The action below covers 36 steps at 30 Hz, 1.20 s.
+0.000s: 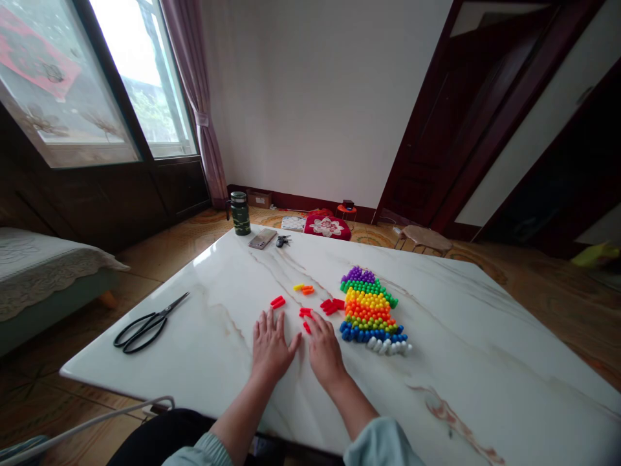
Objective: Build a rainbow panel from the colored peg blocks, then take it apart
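Note:
My left hand (272,346) lies on the white table with its fingers spread, holding nothing. Just beyond its fingertips is a pair of red pieces (278,301). My right hand (326,349) rests beside it, fingers reaching forward and low over the tabletop. Its fingertips are at a small red piece (305,312), and another red piece (307,327) shows by its edge; whether they touch is hard to see. More red pieces (332,306) lie ahead, near rows of round-ended coloured pieces (369,310) grouped by colour. A yellow piece (298,287) and orange pieces (307,290) lie farther off.
Black-handled scissors (145,325) lie at the left of the marble-patterned table (451,336). A camouflage bottle (239,213), a phone (262,238) and keys (282,241) are at the far edge. A stool (423,238) stands beyond the table.

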{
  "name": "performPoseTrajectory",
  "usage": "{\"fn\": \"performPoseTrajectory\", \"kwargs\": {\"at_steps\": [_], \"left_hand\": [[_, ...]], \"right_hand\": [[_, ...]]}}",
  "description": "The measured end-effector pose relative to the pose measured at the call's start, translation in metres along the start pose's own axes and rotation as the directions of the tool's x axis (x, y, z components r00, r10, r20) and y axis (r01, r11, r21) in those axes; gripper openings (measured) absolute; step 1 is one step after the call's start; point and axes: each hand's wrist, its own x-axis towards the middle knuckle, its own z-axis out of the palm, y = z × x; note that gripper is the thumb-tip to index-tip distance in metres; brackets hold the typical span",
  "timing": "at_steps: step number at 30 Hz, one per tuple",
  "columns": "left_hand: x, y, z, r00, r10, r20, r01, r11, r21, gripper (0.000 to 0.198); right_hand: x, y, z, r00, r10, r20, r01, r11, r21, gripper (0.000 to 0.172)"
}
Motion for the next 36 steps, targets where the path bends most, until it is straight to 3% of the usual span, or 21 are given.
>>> {"fn": "performPoseTrajectory", "kwargs": {"at_steps": [7, 13, 18, 22, 27, 31, 36], "left_hand": [[0.001, 0.000, 0.003, 1.000, -0.010, 0.002, 0.010, 1.000, -0.005, 0.074], [0.001, 0.000, 0.003, 1.000, -0.011, 0.003, 0.011, 1.000, -0.028, 0.075], [0.001, 0.001, 0.000, 1.000, -0.011, 0.006, 0.012, 1.000, -0.025, 0.075], [0.001, 0.001, -0.002, 1.000, -0.020, 0.019, 0.020, 0.999, -0.027, 0.076], [0.001, 0.002, -0.001, 0.999, -0.023, 0.023, 0.023, 0.999, -0.026, 0.076], [0.001, 0.001, -0.001, 1.000, -0.014, 0.019, 0.014, 0.999, -0.029, 0.076], [0.000, 0.001, -0.001, 1.000, -0.014, 0.012, 0.014, 1.000, -0.023, 0.076]], "right_hand": [[0.055, 0.002, 0.012, 0.968, 0.246, -0.057, -0.252, 0.935, -0.250, 0.049], [0.070, 0.024, 0.021, 0.904, 0.390, -0.174, -0.425, 0.861, -0.280, 0.049], [0.068, 0.027, 0.022, 0.934, 0.343, -0.100, -0.356, 0.872, -0.337, 0.041], [0.080, 0.027, -0.002, 0.930, 0.366, 0.031, -0.326, 0.861, -0.392, 0.045], [0.098, 0.032, -0.027, 0.926, 0.352, 0.139, -0.265, 0.866, -0.425, 0.034], [0.103, 0.026, -0.023, 0.949, 0.253, 0.186, -0.162, 0.903, -0.398, 0.039], [0.121, 0.017, 0.000, 0.970, 0.122, 0.212, -0.038, 0.931, -0.364, 0.050]]}}
